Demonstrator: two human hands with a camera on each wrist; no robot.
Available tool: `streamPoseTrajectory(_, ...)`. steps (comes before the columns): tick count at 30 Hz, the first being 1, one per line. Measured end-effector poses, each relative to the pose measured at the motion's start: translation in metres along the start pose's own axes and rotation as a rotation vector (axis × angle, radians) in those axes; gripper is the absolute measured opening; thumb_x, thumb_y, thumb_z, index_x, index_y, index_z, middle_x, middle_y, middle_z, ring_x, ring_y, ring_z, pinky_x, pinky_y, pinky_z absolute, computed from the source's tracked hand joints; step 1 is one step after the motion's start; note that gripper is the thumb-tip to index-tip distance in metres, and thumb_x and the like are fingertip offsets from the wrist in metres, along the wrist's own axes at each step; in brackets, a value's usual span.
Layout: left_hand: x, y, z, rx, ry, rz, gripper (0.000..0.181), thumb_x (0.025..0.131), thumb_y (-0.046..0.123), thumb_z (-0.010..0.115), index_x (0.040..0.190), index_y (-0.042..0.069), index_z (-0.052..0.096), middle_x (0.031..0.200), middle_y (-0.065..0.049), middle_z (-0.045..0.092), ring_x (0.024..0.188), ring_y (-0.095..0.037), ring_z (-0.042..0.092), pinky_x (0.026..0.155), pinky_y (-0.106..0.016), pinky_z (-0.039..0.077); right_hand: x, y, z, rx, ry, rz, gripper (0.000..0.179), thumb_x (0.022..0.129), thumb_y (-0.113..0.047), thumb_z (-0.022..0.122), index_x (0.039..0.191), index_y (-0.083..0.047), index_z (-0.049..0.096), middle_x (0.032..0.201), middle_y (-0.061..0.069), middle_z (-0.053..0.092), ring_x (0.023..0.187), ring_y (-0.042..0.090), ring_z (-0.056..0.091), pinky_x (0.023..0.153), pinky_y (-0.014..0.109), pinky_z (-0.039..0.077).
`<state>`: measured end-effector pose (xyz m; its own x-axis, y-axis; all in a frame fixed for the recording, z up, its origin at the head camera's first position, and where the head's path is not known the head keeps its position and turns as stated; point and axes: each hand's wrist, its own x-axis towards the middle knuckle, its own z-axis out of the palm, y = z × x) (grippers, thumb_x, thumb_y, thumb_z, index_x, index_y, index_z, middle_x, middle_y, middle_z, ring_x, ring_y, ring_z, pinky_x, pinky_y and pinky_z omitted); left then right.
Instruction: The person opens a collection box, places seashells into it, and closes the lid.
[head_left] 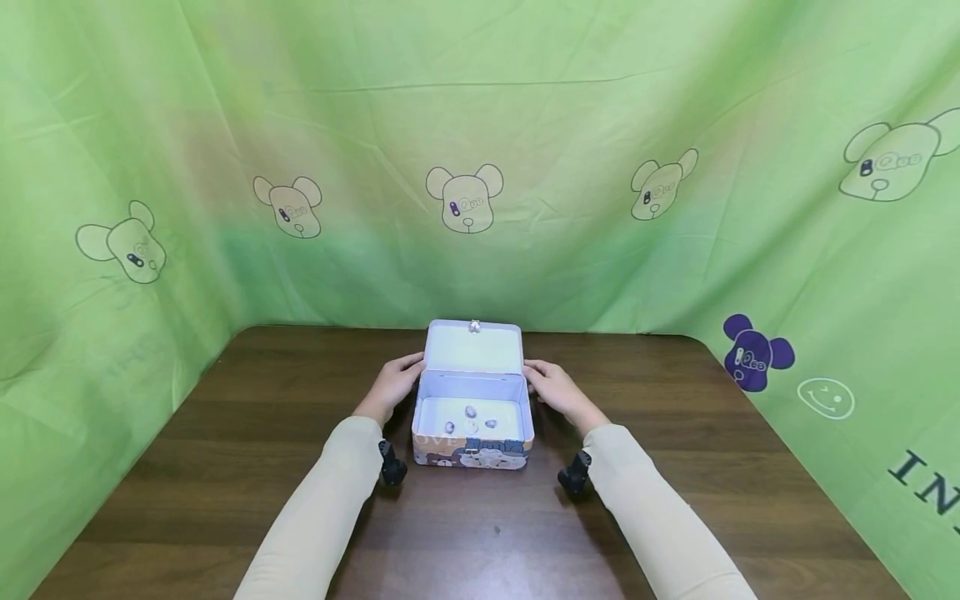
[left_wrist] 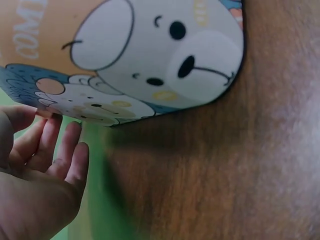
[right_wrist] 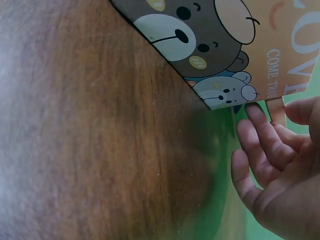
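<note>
A lidded tin box [head_left: 473,454] with cartoon bears on its sides stands on the table, its lid [head_left: 474,348] raised and leaning back. Several small purplish oval pieces [head_left: 470,412] lie on its pale floor; their kind is too small to tell. At the box's back left corner, my left hand [head_left: 396,383] holds the edge with thumb and fingertips. My right hand [head_left: 553,387] does likewise at the back right corner. Both wrist views show the outer fingers loosely bent beside the tin, and some fingertips disappear behind it.
The brown wooden table [head_left: 285,400] extends around the box on all sides. Green cloth [head_left: 570,275] printed with bear heads hangs behind it and along both sides. Black wrist devices [head_left: 392,463] sit at the cuffs of the pale sleeves.
</note>
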<state>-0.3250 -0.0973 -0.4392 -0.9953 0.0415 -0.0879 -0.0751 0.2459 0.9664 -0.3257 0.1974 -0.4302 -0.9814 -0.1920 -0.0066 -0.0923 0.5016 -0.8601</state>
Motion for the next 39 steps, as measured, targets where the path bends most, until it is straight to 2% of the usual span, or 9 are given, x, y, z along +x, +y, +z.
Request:
streamPoseTrajectory(3,0.001,-0.002,0.000,-0.065,-0.002,-0.007,0.043,0.107,0.022,0.051,0.147,0.007,0.051,0.147,-0.017,0.049,0.133,-0.033,0.047,0.109,-0.049,0.036,0.000,-0.001,0.000,0.012,0.006,-0.015,0.044,0.107,-0.017,0.046,0.141,0.011,0.048,0.111,0.021,0.066,0.091,0.023,0.061,0.072,0.031,0.047)
streamPoseTrajectory(9,0.001,-0.003,0.003,-0.188,-0.003,0.003,0.044,0.107,0.019,0.051,0.149,0.007,0.049,0.147,-0.017,0.050,0.130,-0.030,0.051,0.106,-0.046,0.041,0.000,-0.001,0.000,0.046,0.048,-0.050,0.043,0.105,-0.013,0.051,0.140,0.012,0.049,0.122,0.027,0.064,0.105,0.031,0.063,0.076,0.030,0.047)
streamPoseTrajectory(16,0.005,-0.001,0.002,-0.232,0.036,0.032,0.042,0.103,0.015,0.058,0.144,0.008,0.055,0.141,-0.015,0.056,0.126,-0.028,0.053,0.102,-0.046,0.043,0.000,-0.004,-0.005,0.072,0.099,-0.080,0.040,0.102,-0.010,0.057,0.136,0.009,0.053,0.121,0.026,0.062,0.104,0.032,0.058,0.079,0.030,0.048)
streamPoseTrajectory(24,0.002,0.003,-0.001,-0.260,0.090,0.064,0.039,0.099,0.014,0.065,0.136,0.006,0.062,0.132,-0.014,0.062,0.118,-0.029,0.057,0.097,-0.047,0.043,-0.003,-0.010,-0.010,0.080,0.100,-0.162,0.035,0.099,-0.004,0.061,0.130,0.011,0.054,0.117,0.027,0.063,0.103,0.033,0.060,0.085,0.027,0.047)
streamPoseTrajectory(29,0.000,0.005,-0.002,-0.283,0.103,0.072,0.038,0.097,0.016,0.068,0.133,0.004,0.064,0.129,-0.014,0.063,0.117,-0.029,0.059,0.098,-0.047,0.043,-0.007,-0.012,-0.011,0.064,0.106,-0.190,0.032,0.098,-0.004,0.063,0.126,0.009,0.056,0.115,0.025,0.064,0.102,0.032,0.061,0.087,0.029,0.047)
streamPoseTrajectory(35,-0.005,0.016,-0.006,-0.277,0.123,0.071,0.038,0.094,0.022,0.073,0.129,0.007,0.067,0.130,-0.011,0.062,0.119,-0.027,0.056,0.103,-0.050,0.040,-0.009,-0.015,-0.013,0.017,0.103,-0.211,0.028,0.096,-0.004,0.065,0.121,0.006,0.059,0.109,0.020,0.065,0.099,0.030,0.061,0.088,0.035,0.047)
streamPoseTrajectory(39,-0.007,0.024,-0.009,-0.290,0.124,0.101,0.039,0.094,0.025,0.074,0.128,0.008,0.067,0.129,-0.010,0.062,0.120,-0.026,0.056,0.105,-0.054,0.039,-0.012,-0.017,-0.016,-0.011,0.104,-0.225,0.026,0.095,-0.006,0.066,0.119,0.005,0.060,0.107,0.019,0.065,0.099,0.031,0.062,0.088,0.038,0.047)
